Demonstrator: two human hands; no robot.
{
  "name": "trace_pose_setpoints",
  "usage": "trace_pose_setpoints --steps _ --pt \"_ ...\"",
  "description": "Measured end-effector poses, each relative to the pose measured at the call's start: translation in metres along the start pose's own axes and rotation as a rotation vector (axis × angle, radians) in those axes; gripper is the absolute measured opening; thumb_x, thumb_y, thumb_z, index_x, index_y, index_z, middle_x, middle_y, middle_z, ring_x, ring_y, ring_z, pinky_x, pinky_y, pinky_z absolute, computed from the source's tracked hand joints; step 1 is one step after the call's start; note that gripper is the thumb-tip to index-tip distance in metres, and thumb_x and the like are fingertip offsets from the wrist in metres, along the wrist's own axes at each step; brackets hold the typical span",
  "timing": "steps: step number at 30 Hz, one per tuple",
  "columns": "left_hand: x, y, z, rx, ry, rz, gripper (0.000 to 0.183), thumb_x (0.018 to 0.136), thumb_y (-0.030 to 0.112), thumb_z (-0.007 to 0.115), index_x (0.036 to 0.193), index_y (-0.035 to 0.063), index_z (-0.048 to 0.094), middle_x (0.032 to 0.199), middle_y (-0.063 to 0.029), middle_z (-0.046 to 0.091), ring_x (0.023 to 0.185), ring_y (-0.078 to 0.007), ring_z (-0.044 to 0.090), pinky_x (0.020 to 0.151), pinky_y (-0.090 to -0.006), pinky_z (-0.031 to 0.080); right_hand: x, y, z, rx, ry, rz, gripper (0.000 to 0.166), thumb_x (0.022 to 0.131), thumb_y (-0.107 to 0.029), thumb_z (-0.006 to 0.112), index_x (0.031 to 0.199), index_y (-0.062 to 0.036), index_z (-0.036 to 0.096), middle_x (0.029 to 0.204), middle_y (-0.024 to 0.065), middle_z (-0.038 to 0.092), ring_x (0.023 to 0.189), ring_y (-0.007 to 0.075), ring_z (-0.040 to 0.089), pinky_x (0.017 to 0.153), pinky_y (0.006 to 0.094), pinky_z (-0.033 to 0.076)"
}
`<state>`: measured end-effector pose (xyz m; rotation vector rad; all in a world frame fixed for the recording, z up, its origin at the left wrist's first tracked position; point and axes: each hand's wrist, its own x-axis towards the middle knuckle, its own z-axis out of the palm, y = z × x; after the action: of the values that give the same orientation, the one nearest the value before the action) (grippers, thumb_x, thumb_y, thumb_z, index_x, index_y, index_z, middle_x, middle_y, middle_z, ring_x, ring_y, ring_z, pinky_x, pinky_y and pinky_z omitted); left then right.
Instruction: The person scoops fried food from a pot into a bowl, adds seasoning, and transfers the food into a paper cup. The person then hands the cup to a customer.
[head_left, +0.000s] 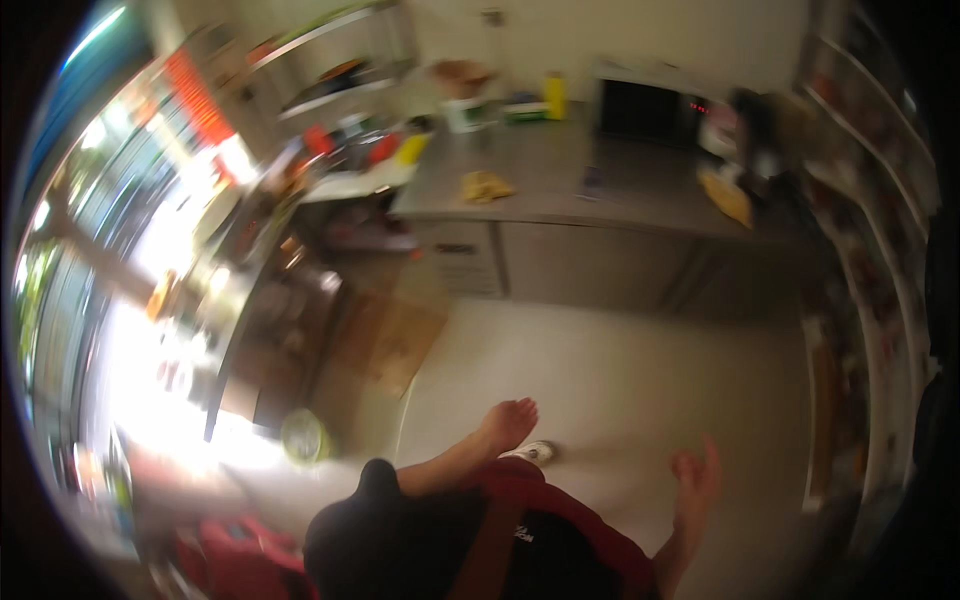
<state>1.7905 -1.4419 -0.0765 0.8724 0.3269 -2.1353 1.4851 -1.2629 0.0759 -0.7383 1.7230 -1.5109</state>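
Over the pale floor (600, 375), my left hand (510, 425) hangs in front of my body with its fingers loosely bent and nothing seen in it. A light shoe (537, 451) shows just beneath that hand. My right hand (696, 471) is blurred, out to the right, empty, with a finger stretched out. Neither hand touches anything. Before me stands a steel counter (540, 161) with metal doors below. On it lie a crumpled yellow cloth (487, 186) and a small dark item (590, 180) too blurred to name.
A microwave oven (645, 109) stands at the counter's back right, with a yellow bottle (555, 96) and white tub (465, 114) to its left. Flattened cardboard (394, 330) lies on the left floor near a round greenish container (304, 436). Shelving (870, 225) lines the right; a red item (240, 559) is lower left.
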Motion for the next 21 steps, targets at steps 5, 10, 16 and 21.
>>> trace_pose_setpoints --steps 5,10,16,21 --pt "0.107 -0.011 0.054 0.306 -0.105 -0.352 0.014 0.085 0.008 0.05 0.095 0.0034 0.059 0.088 -0.0064 0.062 0.085 -0.0164 0.059 0.081 -0.028 0.048 0.006 -0.05 -0.022 -0.322 0.114 0.036 0.053 0.086 -0.014 0.056 0.133 -0.0089 0.033 0.1 0.009 0.061 0.096 0.0198 0.059 0.084 0.031 0.045" --pt "0.129 -0.117 0.204 0.776 -0.306 -0.721 0.014 0.088 0.011 0.05 0.098 0.0035 0.057 0.089 -0.0034 0.062 0.084 -0.0116 0.058 0.078 -0.0235 0.049 -0.061 -0.045 -0.1 -0.281 0.568 0.135 0.051 0.088 -0.02 0.053 0.133 -0.0112 0.032 0.102 0.0087 0.062 0.096 0.0233 0.06 0.083 0.0341 0.046" --pt "0.129 -0.372 0.232 1.014 -0.267 -1.075 0.015 0.088 0.008 0.048 0.096 0.0009 0.059 0.085 -0.0069 0.064 0.081 -0.0155 0.062 0.076 -0.0283 0.052 -0.168 0.009 -0.174 -0.208 0.951 0.411 0.052 0.087 -0.026 0.052 0.132 -0.0103 0.032 0.102 0.0086 0.062 0.096 0.0256 0.058 0.084 0.0349 0.044" --pt "0.051 -0.566 0.188 1.153 -0.167 -1.385 0.017 0.087 0.009 0.047 0.097 0.0022 0.059 0.085 -0.0075 0.063 0.08 -0.0169 0.06 0.074 -0.0294 0.051 -0.235 0.02 -0.271 -0.356 1.147 0.537 0.053 0.087 -0.026 0.052 0.132 -0.0091 0.031 0.1 0.0105 0.062 0.093 0.0265 0.06 0.08 0.0361 0.046"
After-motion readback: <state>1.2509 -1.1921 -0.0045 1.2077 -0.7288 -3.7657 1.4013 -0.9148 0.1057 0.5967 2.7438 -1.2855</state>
